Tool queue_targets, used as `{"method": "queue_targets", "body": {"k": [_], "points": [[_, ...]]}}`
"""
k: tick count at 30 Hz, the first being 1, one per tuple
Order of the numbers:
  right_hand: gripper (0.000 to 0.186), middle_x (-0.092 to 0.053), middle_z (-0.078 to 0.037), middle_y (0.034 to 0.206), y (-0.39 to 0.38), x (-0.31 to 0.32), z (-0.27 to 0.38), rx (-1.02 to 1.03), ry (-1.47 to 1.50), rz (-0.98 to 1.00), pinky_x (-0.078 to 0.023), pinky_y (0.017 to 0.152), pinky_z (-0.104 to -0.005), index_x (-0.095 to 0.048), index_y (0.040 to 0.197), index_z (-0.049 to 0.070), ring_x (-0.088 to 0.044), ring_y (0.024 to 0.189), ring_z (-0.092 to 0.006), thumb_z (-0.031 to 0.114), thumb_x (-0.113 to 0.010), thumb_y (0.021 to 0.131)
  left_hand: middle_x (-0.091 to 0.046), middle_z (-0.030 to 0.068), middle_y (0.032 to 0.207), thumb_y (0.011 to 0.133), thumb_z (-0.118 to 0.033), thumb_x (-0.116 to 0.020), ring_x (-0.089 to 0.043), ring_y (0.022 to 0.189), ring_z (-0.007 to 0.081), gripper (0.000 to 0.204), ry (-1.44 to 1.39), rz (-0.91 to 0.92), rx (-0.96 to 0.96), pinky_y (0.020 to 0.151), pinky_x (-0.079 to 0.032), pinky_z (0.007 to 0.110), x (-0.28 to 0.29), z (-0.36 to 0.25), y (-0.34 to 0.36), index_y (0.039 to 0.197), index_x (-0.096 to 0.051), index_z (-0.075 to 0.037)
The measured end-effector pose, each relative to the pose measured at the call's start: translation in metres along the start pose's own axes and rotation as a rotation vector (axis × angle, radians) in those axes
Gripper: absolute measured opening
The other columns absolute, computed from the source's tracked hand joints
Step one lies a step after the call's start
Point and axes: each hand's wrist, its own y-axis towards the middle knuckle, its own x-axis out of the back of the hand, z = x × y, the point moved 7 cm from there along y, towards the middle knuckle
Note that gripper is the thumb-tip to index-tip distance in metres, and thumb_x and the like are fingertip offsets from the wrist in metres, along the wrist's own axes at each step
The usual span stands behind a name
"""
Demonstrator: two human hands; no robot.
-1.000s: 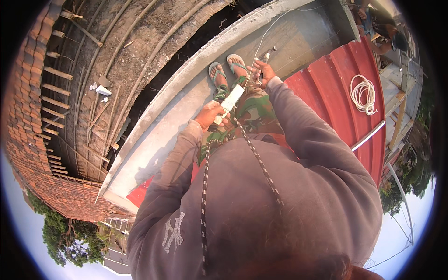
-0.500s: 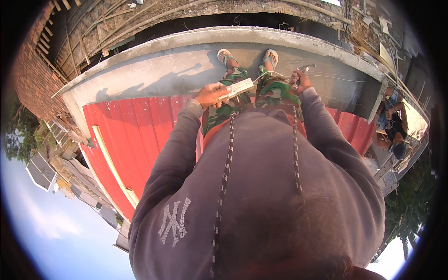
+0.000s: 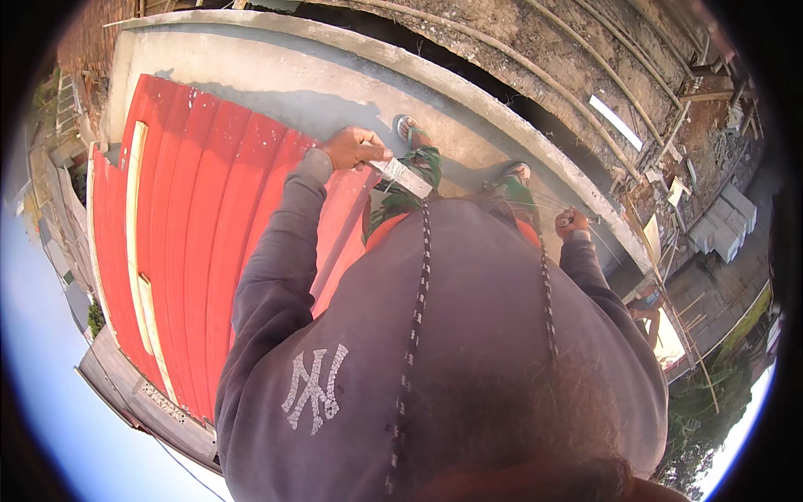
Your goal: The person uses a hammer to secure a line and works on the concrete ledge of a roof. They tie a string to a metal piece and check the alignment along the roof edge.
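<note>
My left hand point(image 3: 358, 149) is closed around one end of a short, flat wooden stick point(image 3: 406, 177) with pale string wound about it. The stick's bare end points toward my body, in front of my left leg. Farther right, my right hand point(image 3: 571, 222) makes a fist around a hammer, of which little shows now beyond the fingers. Thin string point(image 3: 539, 203) runs between the stick's side and my right hand; its full path is too faint to follow.
Red corrugated roofing sheets point(image 3: 209, 209) lie to my left, with a long wooden batten point(image 3: 134, 217) on them. My sandalled feet stand on a concrete ledge point(image 3: 335, 84) with a raised rim point(image 3: 401, 57). Past the rim lies a drop. Another person point(image 3: 646, 308) is at the right.
My view has swung to the right. My right hand has drawn back toward my body and farther right with the hammer. The left hand still grips the stick, which now tilts downward.
</note>
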Motion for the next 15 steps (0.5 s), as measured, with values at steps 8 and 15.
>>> {"method": "queue_targets", "body": {"k": [8, 15], "points": [[0.029, -0.041, 0.004, 0.059, -0.007, -0.116, -0.050, 0.105, -0.108, -0.075, -0.042, 0.046, -0.0285, -0.045, 0.081, 0.018, -0.043, 0.047, -0.0119, 0.020, -0.050, 0.109, -0.069, -0.0003, 0.085, 0.090, -0.037, -0.085, -0.053, 0.062, 0.0051, 0.040, -0.430, -0.370, -0.056, 0.053, -0.041, 0.022, 0.153, 0.047, -0.033, 0.110, -0.074, -0.005], [0.034, -0.038, 0.000, 0.058, 0.015, -0.202, -0.113, 0.003, -0.116, -0.164, -0.037, 0.043, -0.0313, -0.040, 0.075, 0.015, -0.042, 0.045, -0.0173, 0.021, -0.052, 0.106, -0.068, -0.0015, 0.085, 0.090, -0.030, -0.085, -0.051, 0.065, 0.0048, 0.038, -0.489, -0.526, -0.229, 0.056, -0.040, 0.021, 0.253, 0.065, -0.066, 0.113, -0.072, -0.003]]}}
